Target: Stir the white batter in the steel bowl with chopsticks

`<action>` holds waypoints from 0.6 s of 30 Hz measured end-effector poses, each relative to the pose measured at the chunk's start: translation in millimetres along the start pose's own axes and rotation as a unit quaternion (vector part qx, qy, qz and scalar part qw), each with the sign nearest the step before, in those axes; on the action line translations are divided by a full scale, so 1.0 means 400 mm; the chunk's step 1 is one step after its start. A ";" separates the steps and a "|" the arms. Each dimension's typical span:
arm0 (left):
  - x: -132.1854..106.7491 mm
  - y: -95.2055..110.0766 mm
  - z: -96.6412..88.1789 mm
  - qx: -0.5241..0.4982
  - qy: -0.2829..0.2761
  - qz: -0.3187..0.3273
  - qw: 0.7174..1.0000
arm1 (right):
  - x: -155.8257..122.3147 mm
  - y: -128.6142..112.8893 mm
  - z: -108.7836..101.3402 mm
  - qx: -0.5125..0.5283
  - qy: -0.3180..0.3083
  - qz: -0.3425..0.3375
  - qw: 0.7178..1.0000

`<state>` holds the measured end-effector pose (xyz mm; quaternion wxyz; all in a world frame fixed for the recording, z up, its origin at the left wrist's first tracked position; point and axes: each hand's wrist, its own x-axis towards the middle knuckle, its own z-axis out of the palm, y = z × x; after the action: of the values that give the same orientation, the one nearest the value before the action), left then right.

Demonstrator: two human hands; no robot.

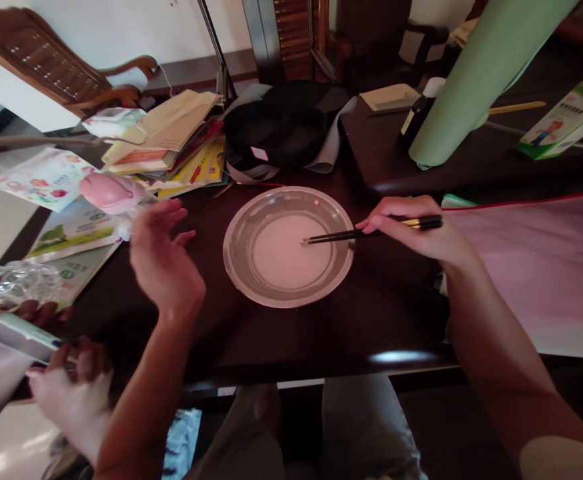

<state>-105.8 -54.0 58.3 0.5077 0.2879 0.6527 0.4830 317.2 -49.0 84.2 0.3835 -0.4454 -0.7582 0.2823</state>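
A round metal bowl (240, 280) sits on the dark table, with a cloudy, whitish liquid (286, 260) in it. My right hand (416, 230) is closed around a pair of black chopsticks (339, 235) with gold bands. Their tips reach over the bowl's right rim and meet the liquid near its middle. Left of the bowl, my left hand (164, 260) is raised with its fingers apart and nothing visible in it. Just behind its fingertips stands a clear bottle with a pink lid (109, 193); whether they touch, I cannot tell.
Another person's hands (74, 393) hold a phone (16, 333) at lower left. Behind the bowl lie a black bag (281, 133) and a pile of envelopes (166, 130). A green roll (481, 87), a dark bottle (421, 110) and a pink sheet (531, 267) are on the right.
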 end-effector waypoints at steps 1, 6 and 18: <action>0.008 -0.001 0.051 -0.013 -0.009 0.002 1.000 | -0.003 -0.002 -0.011 0.003 -0.006 0.015 1.000; 0.038 -0.028 0.247 -0.081 -0.073 -0.011 0.994 | 0.009 -0.001 0.032 0.030 -0.087 -0.061 0.994; 0.067 -0.081 0.273 -0.132 -0.084 -0.035 0.987 | 0.003 -0.002 0.016 0.038 -0.046 -0.017 0.998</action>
<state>-7.7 -5.8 16.0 0.6112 0.2348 0.5476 0.5209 311.2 -48.9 81.8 0.3701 -0.4040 -0.7710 0.3246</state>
